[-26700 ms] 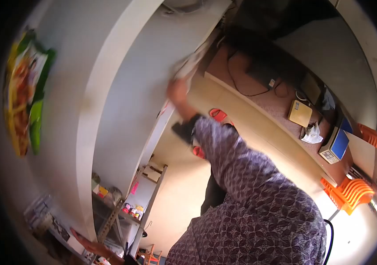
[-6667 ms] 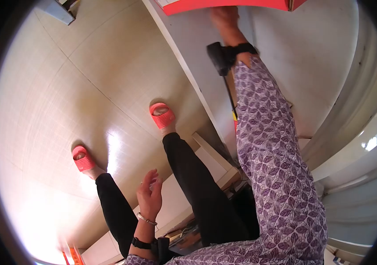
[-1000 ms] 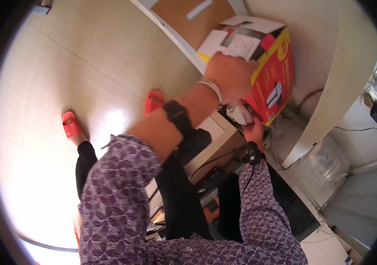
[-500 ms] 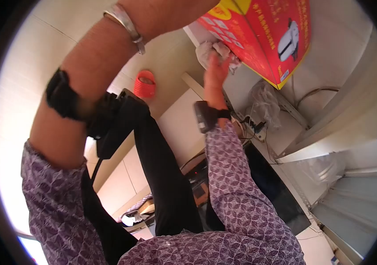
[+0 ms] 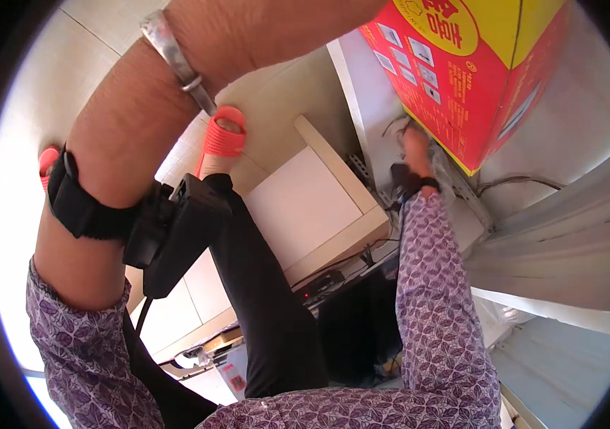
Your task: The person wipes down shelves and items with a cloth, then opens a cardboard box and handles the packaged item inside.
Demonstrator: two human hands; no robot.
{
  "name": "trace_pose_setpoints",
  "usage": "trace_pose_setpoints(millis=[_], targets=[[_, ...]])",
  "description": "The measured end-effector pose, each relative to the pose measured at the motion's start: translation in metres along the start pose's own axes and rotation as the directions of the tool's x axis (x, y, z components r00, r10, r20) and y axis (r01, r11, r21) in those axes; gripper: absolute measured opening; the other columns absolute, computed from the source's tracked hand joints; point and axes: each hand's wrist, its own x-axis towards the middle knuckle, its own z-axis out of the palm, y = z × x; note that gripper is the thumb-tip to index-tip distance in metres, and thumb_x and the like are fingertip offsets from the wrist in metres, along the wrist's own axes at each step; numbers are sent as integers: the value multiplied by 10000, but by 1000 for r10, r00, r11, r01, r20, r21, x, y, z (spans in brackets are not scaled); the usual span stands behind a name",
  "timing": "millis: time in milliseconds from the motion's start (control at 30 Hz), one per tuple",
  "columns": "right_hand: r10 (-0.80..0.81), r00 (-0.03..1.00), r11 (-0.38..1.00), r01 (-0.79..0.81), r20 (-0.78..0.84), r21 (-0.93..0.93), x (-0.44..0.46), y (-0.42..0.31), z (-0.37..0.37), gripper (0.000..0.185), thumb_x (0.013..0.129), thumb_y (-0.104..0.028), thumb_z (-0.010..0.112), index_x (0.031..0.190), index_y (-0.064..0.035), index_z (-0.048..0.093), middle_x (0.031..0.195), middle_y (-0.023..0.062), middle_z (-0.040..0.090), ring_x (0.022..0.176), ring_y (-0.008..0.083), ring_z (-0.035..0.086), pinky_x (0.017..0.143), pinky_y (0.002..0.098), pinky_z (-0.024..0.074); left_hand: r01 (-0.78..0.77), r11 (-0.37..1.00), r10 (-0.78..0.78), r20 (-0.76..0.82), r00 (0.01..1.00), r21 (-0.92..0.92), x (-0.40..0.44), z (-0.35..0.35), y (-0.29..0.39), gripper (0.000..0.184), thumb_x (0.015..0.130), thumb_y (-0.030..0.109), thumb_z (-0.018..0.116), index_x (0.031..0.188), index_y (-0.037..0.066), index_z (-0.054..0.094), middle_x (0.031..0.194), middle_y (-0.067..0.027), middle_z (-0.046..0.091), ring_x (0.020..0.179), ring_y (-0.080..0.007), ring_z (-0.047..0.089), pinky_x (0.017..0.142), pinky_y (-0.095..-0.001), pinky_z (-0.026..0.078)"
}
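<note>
Two grips: neither readable; could not tell whether either was clamped on anything.
Left hand (image 5: pixel 283 32): came in along the top, fingers out of frame, visible part ran toward the box's left side.
Right hand (image 5: pixel 416 146): blurred, just below the box's lower edge; contact could not be told.
Box (image 5: pixel 455 89): red and yellow, upper right, tilted in view, top cut off; yellow oval and small product pictures printed on one face. Could not tell if it sat fully on the shelf.
Shelf (image 5: pixel 366 93): white, its bare edge showed left of the box.
Clear plastic (image 5: pixel 445 170): crumpled, just beside the right wrist.
Left wrist: silver bracelet (image 5: pixel 173 53), dark strapped device (image 5: pixel 183 229) farther up the forearm.
Right wrist: similar dark unit (image 5: pixel 406 182).
Sleeves (image 5: pixel 434 286): purple leaf print, both arms.
Cable (image 5: pixel 523 180): ran right from near the box's lower corner.
Cabinet (image 5: pixel 305 204): pale, beyond the black trouser leg (image 5: pixel 262 286).
Dark panel (image 5: pixel 362 322): between that leg and right sleeve.
Slipper (image 5: pixel 224 132): red, on the floor.
</note>
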Motion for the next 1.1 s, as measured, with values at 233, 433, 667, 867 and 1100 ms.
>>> trace_pose_setpoints(millis=[233,433,667,867,1100], targets=[[123,991,972,-131,-51,-195,19,64,0,274,911,-224,504,1036,3,592,962,216,643,899,368,619,785,465,492,100,994,-102,44,994,48,-31,-10,-4,509,908,417,620,1184,7,496,1054,-236,634,889,-291,639,664,-295,515],[112,994,962,-111,-10,-248,27,95,7,284,903,-232,517,1049,0,590,987,215,635,935,359,608,789,461,486,155,987,-156,3,988,49,-43,-16,-10,569,895,426,623,1231,-2,458,1099,-266,593,944,-319,617,717,-320,507],[94,991,973,-73,90,-217,7,110,29,297,894,-241,531,1064,-4,587,1016,214,626,977,349,595,794,456,479,173,984,-174,23,984,42,-49,-12,-14,642,881,437,627,1286,-12,413,1152,-301,546,1009,-351,592,777,-350,497],[335,835,754,-515,436,407,-9,55,6,336,861,-244,580,1118,-26,575,993,176,625,953,333,589,774,442,479,187,982,-187,5,982,38,-53,-20,-13,707,869,447,630,1333,-21,374,1197,-331,505,1064,-379,570,829,-375,488],[226,884,763,-422,409,489,-31,-44,-29,395,787,-172,644,1140,-8,575,1000,165,656,894,357,622,790,428,485,158,985,-157,-11,987,71,-39,-26,0,786,854,457,634,1389,-32,329,1249,-366,457,1129,-411,544,890,-404,478]])
